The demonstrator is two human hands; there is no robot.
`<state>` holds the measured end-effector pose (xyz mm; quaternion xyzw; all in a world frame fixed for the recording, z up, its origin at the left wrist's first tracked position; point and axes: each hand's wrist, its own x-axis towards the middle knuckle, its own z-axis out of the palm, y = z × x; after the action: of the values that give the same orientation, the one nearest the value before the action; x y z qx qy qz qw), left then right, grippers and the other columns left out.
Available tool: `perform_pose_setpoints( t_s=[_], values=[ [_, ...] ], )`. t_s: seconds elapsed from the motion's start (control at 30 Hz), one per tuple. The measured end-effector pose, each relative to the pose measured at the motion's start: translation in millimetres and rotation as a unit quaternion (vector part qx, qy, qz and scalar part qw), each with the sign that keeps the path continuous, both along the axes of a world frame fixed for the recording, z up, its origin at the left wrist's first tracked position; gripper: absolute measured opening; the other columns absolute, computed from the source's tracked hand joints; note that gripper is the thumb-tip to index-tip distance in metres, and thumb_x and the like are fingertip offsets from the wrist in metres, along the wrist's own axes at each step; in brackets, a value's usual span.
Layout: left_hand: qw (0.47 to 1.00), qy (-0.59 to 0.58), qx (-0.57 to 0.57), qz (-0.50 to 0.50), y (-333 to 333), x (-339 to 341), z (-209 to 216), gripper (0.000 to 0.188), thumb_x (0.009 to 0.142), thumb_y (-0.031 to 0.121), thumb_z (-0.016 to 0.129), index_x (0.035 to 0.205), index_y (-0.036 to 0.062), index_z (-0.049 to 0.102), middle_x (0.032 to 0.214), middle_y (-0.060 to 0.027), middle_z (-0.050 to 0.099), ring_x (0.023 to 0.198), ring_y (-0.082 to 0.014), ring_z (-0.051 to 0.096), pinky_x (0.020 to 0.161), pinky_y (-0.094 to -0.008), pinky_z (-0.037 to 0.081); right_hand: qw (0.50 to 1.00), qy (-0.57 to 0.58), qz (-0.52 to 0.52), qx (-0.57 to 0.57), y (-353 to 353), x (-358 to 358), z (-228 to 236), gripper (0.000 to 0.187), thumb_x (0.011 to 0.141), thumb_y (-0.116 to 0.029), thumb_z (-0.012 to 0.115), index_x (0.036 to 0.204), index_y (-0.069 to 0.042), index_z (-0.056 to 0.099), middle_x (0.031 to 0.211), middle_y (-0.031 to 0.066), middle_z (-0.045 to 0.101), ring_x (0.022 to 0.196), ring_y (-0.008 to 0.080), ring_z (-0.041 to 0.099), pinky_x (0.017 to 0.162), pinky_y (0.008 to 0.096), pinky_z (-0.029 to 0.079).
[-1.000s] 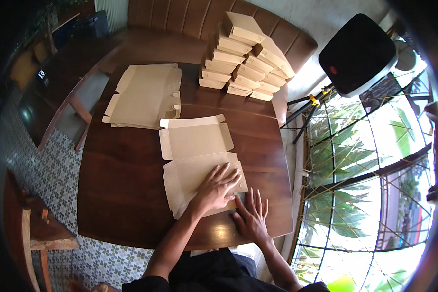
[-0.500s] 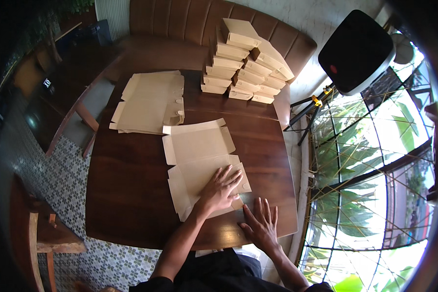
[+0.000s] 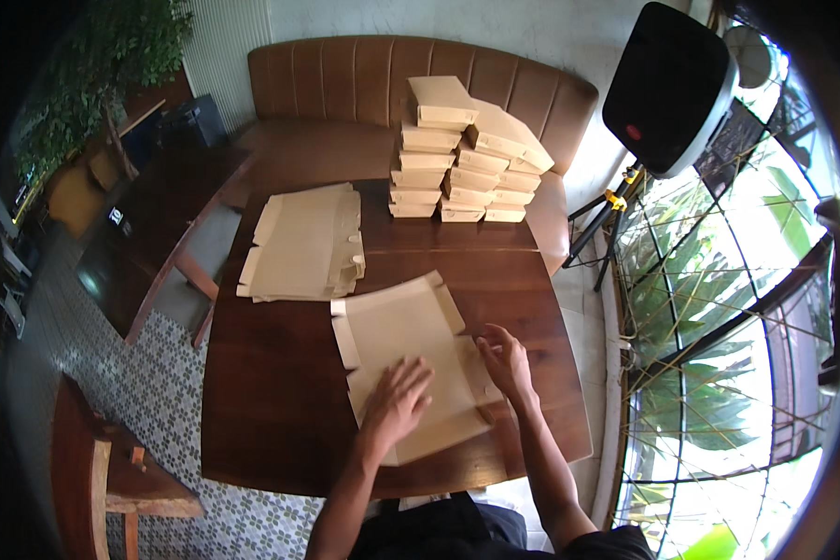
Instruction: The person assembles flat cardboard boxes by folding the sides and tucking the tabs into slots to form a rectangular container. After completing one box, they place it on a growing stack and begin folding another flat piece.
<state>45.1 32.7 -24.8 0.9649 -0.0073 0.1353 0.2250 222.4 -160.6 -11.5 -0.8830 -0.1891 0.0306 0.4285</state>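
An unfolded brown cardboard box (image 3: pixel 397 322) lies flat on the wooden table in front of me, its side flaps sticking out along the edges. My left hand (image 3: pixel 399 399) rests palm down on the near half of the cardboard, fingers stretched out. At the right edge of the box is my right hand (image 3: pixel 508 362), its fingers loosely curved and apart beside a side flap. Nothing shows gripped in it, though whether its fingertips touch the flap is hard to see.
A pile of flat cardboard blanks (image 3: pixel 303 243) lies at the far left of the table (image 3: pixel 280 392). Folded boxes (image 3: pixel 439 103) are stacked high at the back, before a brown bench (image 3: pixel 345 84). A black speaker (image 3: pixel 667 89) on a tripod stands at the right, near a window.
My right hand has moved from the table's near right edge up to the cardboard's right side, its fingers now curved. My left hand has slid left. The view has tilted up.
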Motion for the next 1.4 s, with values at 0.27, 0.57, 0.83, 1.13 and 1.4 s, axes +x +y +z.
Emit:
perform_pose_setpoints(
  t_s=[0.27, 0.57, 0.83, 1.13, 1.4],
  values=[
    [0.998, -0.009, -0.017, 0.061, -34, -22, 5, 0.052, 0.100, 0.024, 0.069, 0.147, 0.0060, 0.059, 0.130, -0.0118, 0.067, 0.116, -0.0326, 0.061, 0.101, -0.0491, 0.048, 0.996, 0.022, 0.082, 0.005, 7, -20, 6, 0.045, 0.099, -0.031, 0.074, 0.135, -0.004, 0.069, 0.106, 0.0163, 0.079, 0.106, 0.0316, 0.074, 0.099, 0.0469, 0.052],
    [0.996, -0.027, 0.001, 0.081, -22, 11, -2, 0.055, 0.099, 0.025, 0.070, 0.153, 0.0225, 0.059, 0.139, -0.0114, 0.062, 0.117, -0.0337, 0.061, 0.101, -0.0511, 0.049, 0.950, -0.135, 0.254, -0.123, 3, -71, 1, 0.063, 0.105, -0.018, 0.061, 0.162, -0.004, 0.038, 0.141, 0.0202, 0.067, 0.147, 0.0364, 0.050, 0.124, 0.0592, 0.030],
    [0.995, -0.015, 0.041, 0.090, -27, 14, -11, 0.050, 0.098, 0.029, 0.070, 0.147, 0.0218, 0.065, 0.149, -0.0072, 0.059, 0.122, -0.0316, 0.060, 0.100, -0.0535, 0.049, 0.971, -0.019, 0.215, -0.099, 2, -48, 19, 0.052, 0.107, -0.025, 0.062, 0.152, -0.001, 0.052, 0.163, 0.0238, 0.046, 0.152, 0.0411, 0.043, 0.126, 0.0566, 0.030],
    [0.989, 0.002, 0.068, 0.130, -40, 22, -10, 0.065, 0.095, 0.029, 0.072, 0.157, 0.0234, 0.056, 0.152, -0.0125, 0.053, 0.115, -0.0344, 0.060, 0.098, -0.0547, 0.047, 0.866, -0.270, 0.218, -0.359, -2, -66, -9, 0.069, 0.105, -0.053, 0.060, 0.158, -0.009, 0.052, 0.176, 0.0179, 0.028, 0.166, 0.0382, 0.014, 0.129, 0.0677, 0.002],
    [0.993, 0.040, 0.030, 0.106, -32, 22, -7, 0.059, 0.097, 0.033, 0.069, 0.155, 0.0242, 0.058, 0.152, -0.0090, 0.057, 0.117, -0.0307, 0.061, 0.101, -0.0531, 0.048, 0.912, -0.200, 0.188, -0.306, 17, -64, -3, 0.076, 0.106, -0.059, 0.053, 0.161, -0.008, 0.047, 0.177, 0.0167, 0.025, 0.166, 0.0362, 0.010, 0.129, 0.0695, -0.001]
  ],
)
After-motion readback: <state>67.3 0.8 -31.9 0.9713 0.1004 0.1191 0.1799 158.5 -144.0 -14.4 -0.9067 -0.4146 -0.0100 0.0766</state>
